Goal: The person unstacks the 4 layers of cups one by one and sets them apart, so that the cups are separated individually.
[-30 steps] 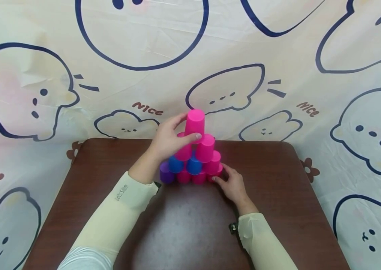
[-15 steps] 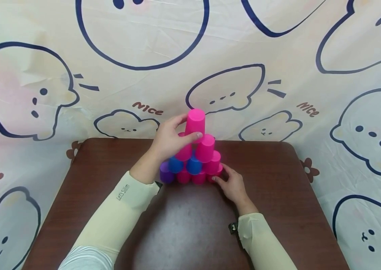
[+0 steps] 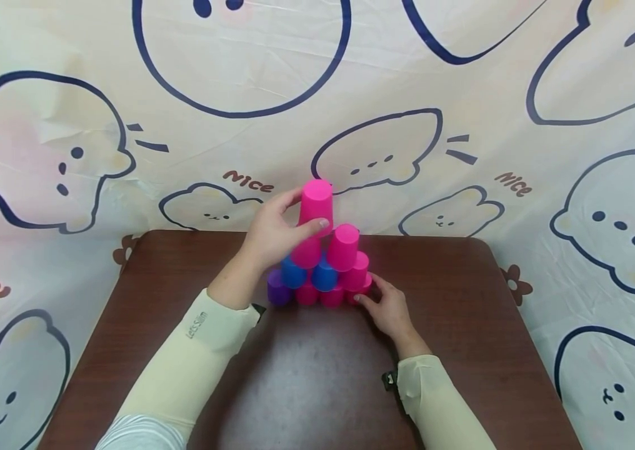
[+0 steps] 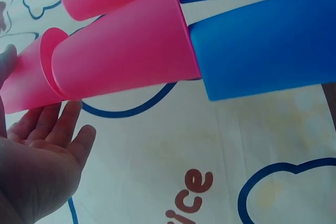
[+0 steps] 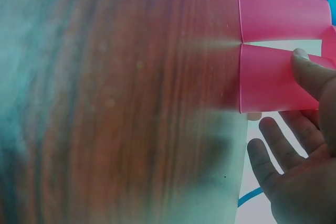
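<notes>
Upside-down plastic cups form a stepped pyramid on the table. My left hand (image 3: 272, 234) grips the topmost pink cup (image 3: 315, 203) between thumb and fingers. In the left wrist view that cup's rim meets the base of the left pink cup (image 4: 126, 45) of the row below. Beside that one stands another pink cup (image 3: 342, 247). Under them are two blue cups (image 3: 325, 276) and a pink cup (image 3: 355, 270). A purple cup (image 3: 279, 289) and several pink ones make up the bottom row. My right hand (image 3: 390, 310) holds the bottom right pink cup (image 5: 268, 80), thumb in front, fingers behind.
The brown wooden table (image 3: 306, 387) has its far edge just behind the pyramid. A cream cloth (image 3: 385, 81) with cartoon drawings hangs behind it and at both sides.
My left hand has shifted the top pink cup slightly left, from between the two pink cups to above the left one. The right hand stays at the bottom right cup.
</notes>
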Demonstrator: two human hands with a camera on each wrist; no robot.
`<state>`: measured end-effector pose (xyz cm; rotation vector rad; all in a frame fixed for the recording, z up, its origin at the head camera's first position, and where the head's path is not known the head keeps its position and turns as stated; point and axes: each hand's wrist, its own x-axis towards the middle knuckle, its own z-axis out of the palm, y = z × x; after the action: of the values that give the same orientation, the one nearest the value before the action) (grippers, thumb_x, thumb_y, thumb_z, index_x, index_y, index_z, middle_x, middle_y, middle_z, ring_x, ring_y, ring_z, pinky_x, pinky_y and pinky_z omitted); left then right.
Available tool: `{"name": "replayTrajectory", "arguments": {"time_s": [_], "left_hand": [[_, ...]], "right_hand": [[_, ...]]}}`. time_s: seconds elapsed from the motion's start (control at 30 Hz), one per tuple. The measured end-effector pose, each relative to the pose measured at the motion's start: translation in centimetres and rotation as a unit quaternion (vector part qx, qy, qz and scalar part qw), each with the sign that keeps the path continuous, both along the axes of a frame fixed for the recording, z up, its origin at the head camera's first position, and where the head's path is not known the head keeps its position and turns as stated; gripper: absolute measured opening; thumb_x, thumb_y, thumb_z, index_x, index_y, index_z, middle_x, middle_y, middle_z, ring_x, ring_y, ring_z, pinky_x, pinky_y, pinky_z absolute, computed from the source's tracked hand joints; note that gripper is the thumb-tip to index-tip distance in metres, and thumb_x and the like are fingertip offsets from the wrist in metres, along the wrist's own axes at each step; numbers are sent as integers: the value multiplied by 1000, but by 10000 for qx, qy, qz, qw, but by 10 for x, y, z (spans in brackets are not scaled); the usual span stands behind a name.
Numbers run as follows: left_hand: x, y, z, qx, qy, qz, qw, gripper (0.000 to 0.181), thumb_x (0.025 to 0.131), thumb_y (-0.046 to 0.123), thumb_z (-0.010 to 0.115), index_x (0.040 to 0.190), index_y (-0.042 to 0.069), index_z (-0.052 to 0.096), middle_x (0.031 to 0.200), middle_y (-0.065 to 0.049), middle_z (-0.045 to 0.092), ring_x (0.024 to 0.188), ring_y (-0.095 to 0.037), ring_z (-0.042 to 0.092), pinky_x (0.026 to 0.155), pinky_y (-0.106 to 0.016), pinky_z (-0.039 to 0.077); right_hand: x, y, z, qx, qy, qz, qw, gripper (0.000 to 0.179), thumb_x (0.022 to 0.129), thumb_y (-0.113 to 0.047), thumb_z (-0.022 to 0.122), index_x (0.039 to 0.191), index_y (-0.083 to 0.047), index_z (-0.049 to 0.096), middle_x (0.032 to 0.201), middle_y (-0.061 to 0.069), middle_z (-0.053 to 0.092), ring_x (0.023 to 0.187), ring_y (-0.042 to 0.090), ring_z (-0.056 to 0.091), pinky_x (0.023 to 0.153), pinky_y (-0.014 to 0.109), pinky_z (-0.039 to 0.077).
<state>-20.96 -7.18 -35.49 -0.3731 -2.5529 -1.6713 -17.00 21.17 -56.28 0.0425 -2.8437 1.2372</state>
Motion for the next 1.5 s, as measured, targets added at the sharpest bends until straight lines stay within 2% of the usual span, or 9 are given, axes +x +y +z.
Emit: {"name": "replayTrajectory", "arguments": {"time_s": [0.4,0.63,0.77,1.07,1.27,1.5], "left_hand": [[3,-17,0,-31,22,314,9995,78,83,50,85,151,26,54,147,3,58,138,-22,51,110,-59,46],[3,-35,-2,160,355,408,9984,73,86,45,85,149,22,56,144,1,61,137,-21,53,111,-55,46],[4,-44,-3,269,438,537,9972,74,85,42,86,149,20,56,144,0,62,137,-22,53,113,-55,45],[7,-61,-5,115,100,882,9960,79,84,45,85,152,21,53,148,-2,58,140,-24,50,114,-56,42],[10,-78,-14,73,105,1062,9943,80,85,46,85,153,21,52,149,-3,56,139,-27,50,114,-58,41],[14,-96,-28,119,32,1298,9915,77,87,46,83,153,23,52,149,-2,57,141,-26,50,104,-53,52]], "right_hand": [[0,0,-1,54,-93,-69,9999,66,91,-37,82,150,-24,55,144,5,62,132,33,58,107,54,50],[-1,-2,1,68,-135,33,9999,66,91,-36,81,150,-24,55,143,5,63,132,32,59,107,54,50],[-1,-2,2,71,-118,53,9999,66,91,-36,81,150,-24,55,143,5,63,132,32,59,108,54,49],[-1,-1,3,85,-148,33,9998,65,91,-35,81,150,-23,55,142,6,63,132,32,59,109,54,48],[-2,-1,1,154,-164,45,9997,67,91,-37,81,151,-23,54,143,6,62,133,32,58,110,55,47],[-2,0,3,122,-190,60,9997,66,91,-38,81,150,-22,55,143,6,63,133,32,58,110,55,47]]}}
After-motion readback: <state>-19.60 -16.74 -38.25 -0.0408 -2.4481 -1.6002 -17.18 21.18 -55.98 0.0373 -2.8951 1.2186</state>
